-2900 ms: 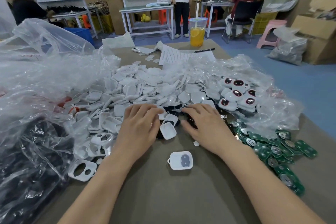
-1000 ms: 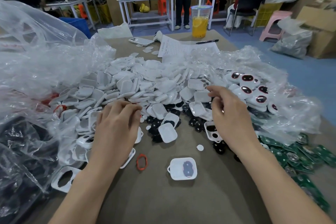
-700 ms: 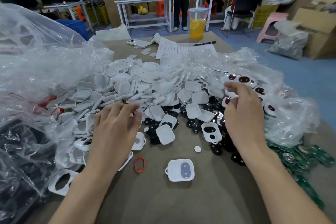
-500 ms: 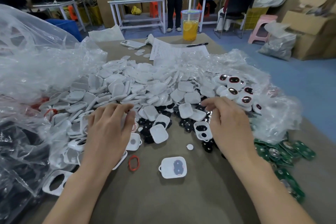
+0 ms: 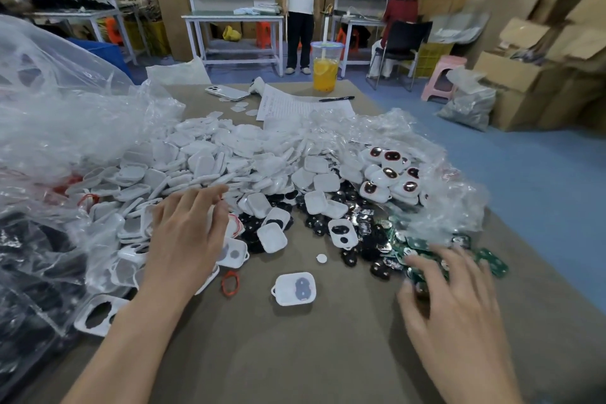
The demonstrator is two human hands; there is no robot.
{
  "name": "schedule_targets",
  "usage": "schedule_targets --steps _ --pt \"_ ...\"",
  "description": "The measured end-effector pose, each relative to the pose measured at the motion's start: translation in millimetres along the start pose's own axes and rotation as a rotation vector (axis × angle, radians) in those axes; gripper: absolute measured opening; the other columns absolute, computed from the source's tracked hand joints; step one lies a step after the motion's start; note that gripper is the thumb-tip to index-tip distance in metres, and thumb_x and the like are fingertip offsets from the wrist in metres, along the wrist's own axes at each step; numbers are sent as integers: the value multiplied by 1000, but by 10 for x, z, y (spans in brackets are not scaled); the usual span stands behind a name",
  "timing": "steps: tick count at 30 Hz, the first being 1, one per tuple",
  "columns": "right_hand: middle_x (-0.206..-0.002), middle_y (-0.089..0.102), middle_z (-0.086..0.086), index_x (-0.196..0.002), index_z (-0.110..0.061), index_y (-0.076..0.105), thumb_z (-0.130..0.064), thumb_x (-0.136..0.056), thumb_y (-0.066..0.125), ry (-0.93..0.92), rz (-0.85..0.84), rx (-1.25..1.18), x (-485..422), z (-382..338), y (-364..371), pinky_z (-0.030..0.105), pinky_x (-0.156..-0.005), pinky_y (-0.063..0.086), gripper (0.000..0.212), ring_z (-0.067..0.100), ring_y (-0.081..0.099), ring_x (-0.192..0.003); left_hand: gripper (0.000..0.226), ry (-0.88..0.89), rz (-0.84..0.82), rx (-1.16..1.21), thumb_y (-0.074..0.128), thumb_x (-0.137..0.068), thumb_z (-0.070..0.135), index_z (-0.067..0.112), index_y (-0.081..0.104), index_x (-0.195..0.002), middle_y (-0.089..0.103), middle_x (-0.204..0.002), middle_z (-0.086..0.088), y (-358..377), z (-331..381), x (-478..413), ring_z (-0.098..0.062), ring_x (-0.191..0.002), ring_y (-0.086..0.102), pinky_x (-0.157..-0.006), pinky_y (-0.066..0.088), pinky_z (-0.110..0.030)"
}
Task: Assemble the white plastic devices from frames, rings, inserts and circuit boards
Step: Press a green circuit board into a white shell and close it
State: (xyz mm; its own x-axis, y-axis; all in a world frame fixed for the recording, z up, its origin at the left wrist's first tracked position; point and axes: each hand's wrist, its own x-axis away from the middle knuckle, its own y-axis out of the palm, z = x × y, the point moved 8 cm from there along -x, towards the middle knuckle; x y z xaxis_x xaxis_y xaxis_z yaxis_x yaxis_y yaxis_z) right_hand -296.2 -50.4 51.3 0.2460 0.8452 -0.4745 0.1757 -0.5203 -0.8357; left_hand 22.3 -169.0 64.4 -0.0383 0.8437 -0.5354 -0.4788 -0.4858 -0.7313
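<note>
A big heap of white plastic shells (image 5: 203, 164) covers the middle of the brown table (image 5: 295, 354). My left hand (image 5: 187, 236) rests palm down on the heap's near edge, fingers relaxed, holding nothing that I can see. My right hand (image 5: 449, 298), blurred, hovers with spread fingers over the green circuit boards (image 5: 426, 249) at the right. One white shell with a grey insert (image 5: 296, 289) lies alone in front, a red ring (image 5: 230, 283) to its left. Black inserts (image 5: 357, 239) are scattered between the heap and the boards.
Finished devices with dark red-rimmed windows (image 5: 390, 174) lie on clear plastic at the right. Crumpled plastic bags (image 5: 65, 115) fill the left. A white frame (image 5: 98, 315) lies near left. A drink cup (image 5: 325, 65), phone (image 5: 226, 92), paper and pen stand at the far edge.
My right hand has moved from the black inserts beside the heap down and right to the green circuit boards. My left hand has stayed on the heap's near edge.
</note>
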Motion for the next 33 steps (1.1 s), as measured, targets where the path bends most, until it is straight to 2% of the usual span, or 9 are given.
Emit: schedule_targets --steps 2,3,5,9,15,21,24,28,33 --pt "-159 27 20 -150 -25 38 -56 -96 47 181 -293 143 -19 180 222 54 -121 7 63 39 17 -150 26 -8 -6 1 56 -101 20 21 63 -126 67 -115 -1 0 -4 1 -30 -119 50 -102 26 -39" --pt "-165 11 18 -157 -27 19 -67 -94 35 233 -402 172 -30 240 304 54 -121 2 76 37 5 -153 27 -14 -11 3 56 -101 20 21 63 -126 67 -116 -1 3 -7 2 -30 -120 50 -103 26 -39" --pt "-166 -2 14 -157 -26 6 -73 -92 22 260 -466 166 -101 291 404 54 -122 4 81 35 -1 -153 26 -19 -22 4 55 -101 20 21 63 -126 67 -116 -1 8 -11 4 -30 -120 49 -104 27 -41" --pt "-165 12 11 -153 -29 18 -67 -96 26 199 -463 119 -294 202 520 55 -122 8 69 29 3 -154 25 -12 -17 9 56 -100 19 20 64 -123 67 -113 -1 2 0 5 -30 -117 51 -102 29 -42" --pt "-139 50 0 -139 -37 45 -56 -99 37 140 -336 153 -421 141 489 47 -109 30 44 26 39 -132 23 -5 -13 17 57 -100 15 19 65 -122 68 -110 -2 12 3 6 -31 -112 53 -100 29 -40" --pt "-133 59 -9 -129 -39 56 -47 -100 44 85 -243 74 -414 63 366 41 -115 23 32 21 49 -126 24 -5 -22 25 56 -100 16 21 65 -122 68 -111 0 28 -1 6 -28 -112 51 -101 29 -39" --pt "-124 67 -4 -128 -32 59 -39 -103 42 81 -155 5 -446 47 280 41 -117 24 31 24 57 -120 24 -7 -32 25 55 -101 17 22 64 -122 68 -111 1 43 -16 8 -27 -112 51 -101 28 -37" --pt "-92 74 9 -122 -14 64 -24 -104 40 84 -5 -114 -485 97 120 46 -116 31 32 31 67 -98 24 -1 -18 30 55 -100 16 21 65 -121 68 -112 1 19 -18 -9 -27 -112 52 -100 26 -35" --pt "-92 71 2 -121 -19 65 -40 -100 35 78 74 -391 -481 0 -11 43 -81 50 42 29 64 -85 23 21 -2 34 56 -100 14 21 65 -120 68 -111 2 6 10 -1 -26 -110 53 -101 25 -33"
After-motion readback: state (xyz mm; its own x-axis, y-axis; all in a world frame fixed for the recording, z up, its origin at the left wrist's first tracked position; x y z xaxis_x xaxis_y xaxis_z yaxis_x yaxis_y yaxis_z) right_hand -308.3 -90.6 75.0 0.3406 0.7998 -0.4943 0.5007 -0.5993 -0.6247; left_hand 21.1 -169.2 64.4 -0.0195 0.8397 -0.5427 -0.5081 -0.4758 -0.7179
